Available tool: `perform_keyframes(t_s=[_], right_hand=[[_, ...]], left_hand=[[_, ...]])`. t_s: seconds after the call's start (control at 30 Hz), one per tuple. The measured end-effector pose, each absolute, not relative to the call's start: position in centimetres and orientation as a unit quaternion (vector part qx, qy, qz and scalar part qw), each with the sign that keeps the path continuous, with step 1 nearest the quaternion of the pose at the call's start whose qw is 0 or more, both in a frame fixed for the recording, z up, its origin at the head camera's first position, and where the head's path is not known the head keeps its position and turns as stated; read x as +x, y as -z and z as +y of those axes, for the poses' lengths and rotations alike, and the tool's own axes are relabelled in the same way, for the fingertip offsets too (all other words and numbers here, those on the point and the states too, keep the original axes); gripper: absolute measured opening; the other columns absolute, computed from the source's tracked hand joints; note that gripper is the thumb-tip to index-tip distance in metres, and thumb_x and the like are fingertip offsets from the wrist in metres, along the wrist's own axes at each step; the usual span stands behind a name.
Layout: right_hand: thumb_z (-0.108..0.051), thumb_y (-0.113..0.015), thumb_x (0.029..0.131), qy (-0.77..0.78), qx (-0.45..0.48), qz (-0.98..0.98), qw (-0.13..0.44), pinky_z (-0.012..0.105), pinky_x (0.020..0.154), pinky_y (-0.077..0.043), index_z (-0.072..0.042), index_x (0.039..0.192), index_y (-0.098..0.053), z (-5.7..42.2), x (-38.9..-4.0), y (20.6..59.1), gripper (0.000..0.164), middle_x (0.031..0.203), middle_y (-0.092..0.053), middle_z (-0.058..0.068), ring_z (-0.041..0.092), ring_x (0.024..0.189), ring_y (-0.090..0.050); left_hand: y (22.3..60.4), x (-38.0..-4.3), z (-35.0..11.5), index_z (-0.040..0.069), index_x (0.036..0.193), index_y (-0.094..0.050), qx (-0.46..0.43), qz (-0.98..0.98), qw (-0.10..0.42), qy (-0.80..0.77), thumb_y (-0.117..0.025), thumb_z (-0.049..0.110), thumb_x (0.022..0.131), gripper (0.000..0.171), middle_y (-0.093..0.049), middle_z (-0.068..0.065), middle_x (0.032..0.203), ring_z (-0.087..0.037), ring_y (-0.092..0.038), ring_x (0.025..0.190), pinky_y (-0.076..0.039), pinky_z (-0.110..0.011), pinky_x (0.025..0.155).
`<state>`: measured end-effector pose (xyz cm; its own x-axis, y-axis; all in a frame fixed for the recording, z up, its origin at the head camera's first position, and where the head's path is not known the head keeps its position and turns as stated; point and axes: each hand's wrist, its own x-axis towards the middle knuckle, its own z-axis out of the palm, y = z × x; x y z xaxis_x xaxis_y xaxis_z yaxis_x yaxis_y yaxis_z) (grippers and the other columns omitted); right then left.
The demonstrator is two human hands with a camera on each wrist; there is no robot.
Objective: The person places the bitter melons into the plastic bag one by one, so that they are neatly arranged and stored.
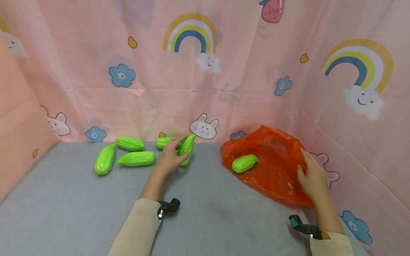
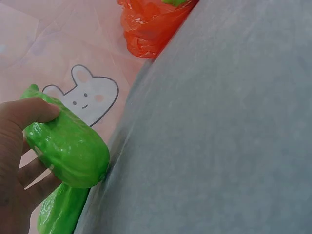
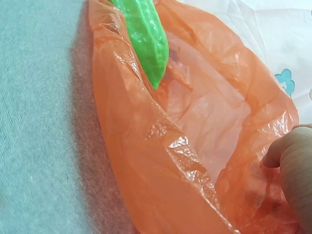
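Note:
My left hand (image 1: 169,156) grips a glossy, ridged green bitter melon (image 1: 188,148) between thumb and fingers, its tapered tip pointing up. In the left wrist view that bitter melon (image 2: 70,141) leans with its blunt end low, close over the grey surface. Another bitter melon (image 1: 163,142) lies partly hidden behind this hand. On the right, my right hand (image 1: 313,177) holds the right edge of an orange-red plastic bag (image 1: 275,177), the thumb (image 3: 287,151) bent on the film. Inside the bag's spread mouth lies one bitter melon (image 1: 245,163), also seen in the right wrist view.
Three more bitter melons lie at the back left, one of them (image 1: 104,159) farthest left. The grey tabletop (image 1: 211,217) meets a pink printed cloth (image 1: 153,71) at the back and sides. Both wrists wear black camera mounts (image 1: 169,205).

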<state>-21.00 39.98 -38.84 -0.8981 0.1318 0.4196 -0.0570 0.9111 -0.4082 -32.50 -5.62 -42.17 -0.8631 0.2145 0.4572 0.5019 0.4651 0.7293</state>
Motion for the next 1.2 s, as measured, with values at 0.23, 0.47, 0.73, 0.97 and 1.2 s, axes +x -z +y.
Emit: perform_keyframes(t_s=[0.23,0.47,0.73,0.97,1.2], right_hand=[[-0.004,-0.051,0.1,-0.207,-0.024,-0.953,0.221,0.073,0.105,-0.036,-0.014,0.162,-0.022,39.9,-21.0,38.8,0.069,0.155,-0.039,0.03,0.055,0.134,-0.042],[-0.004,-0.051,0.1,-0.207,-0.023,-0.952,0.223,0.072,0.105,-0.036,-0.014,0.162,-0.022,39.9,-21.1,38.8,0.069,0.155,-0.039,0.03,0.055,0.134,-0.041],[-0.005,-0.051,0.101,-0.205,-0.017,-0.952,0.225,0.072,0.107,-0.034,-0.014,0.162,-0.023,40.0,-21.2,38.9,0.068,0.156,-0.039,0.03,0.055,0.135,-0.041],[-0.004,-0.051,0.1,-0.202,-0.021,-0.952,0.227,0.072,0.107,-0.034,-0.012,0.161,-0.024,39.9,-21.2,38.8,0.068,0.155,-0.04,0.03,0.055,0.134,-0.042],[-0.003,-0.051,0.099,-0.195,-0.023,-0.954,0.226,0.072,0.106,-0.035,-0.011,0.161,-0.025,39.9,-21.3,38.9,0.068,0.153,-0.041,0.032,0.056,0.132,-0.043]], left_hand=[[41.7,-32.4,-4.8,0.009,0.15,-0.046,-0.199,-0.834,0.12,0.501,-0.076,0.007,0.087,0.07,-0.058,-0.018,0.144,-0.039,-0.06,0.128,-0.05,-0.052,0.107],[40.4,-31.9,-3.7,0.007,0.144,-0.05,-0.211,-0.82,0.1,0.523,-0.076,0.009,0.088,0.062,-0.061,-0.019,0.141,-0.038,-0.062,0.127,-0.052,-0.051,0.104],[38.8,-31.6,-1.8,0.015,0.142,-0.058,-0.23,-0.827,0.097,0.504,-0.075,0.015,0.091,0.054,-0.061,-0.013,0.142,-0.037,-0.063,0.126,-0.055,-0.048,0.101],[38.1,-31.7,0.4,0.012,0.139,-0.062,-0.259,-0.821,0.117,0.495,-0.077,0.011,0.088,0.053,-0.066,-0.014,0.135,-0.033,-0.067,0.118,-0.059,-0.042,0.093],[38.0,-31.5,2.4,0.014,0.141,-0.06,-0.266,-0.818,0.106,0.499,-0.075,0.015,0.09,0.053,-0.064,-0.01,0.138,-0.028,-0.062,0.121,-0.056,-0.043,0.099]])
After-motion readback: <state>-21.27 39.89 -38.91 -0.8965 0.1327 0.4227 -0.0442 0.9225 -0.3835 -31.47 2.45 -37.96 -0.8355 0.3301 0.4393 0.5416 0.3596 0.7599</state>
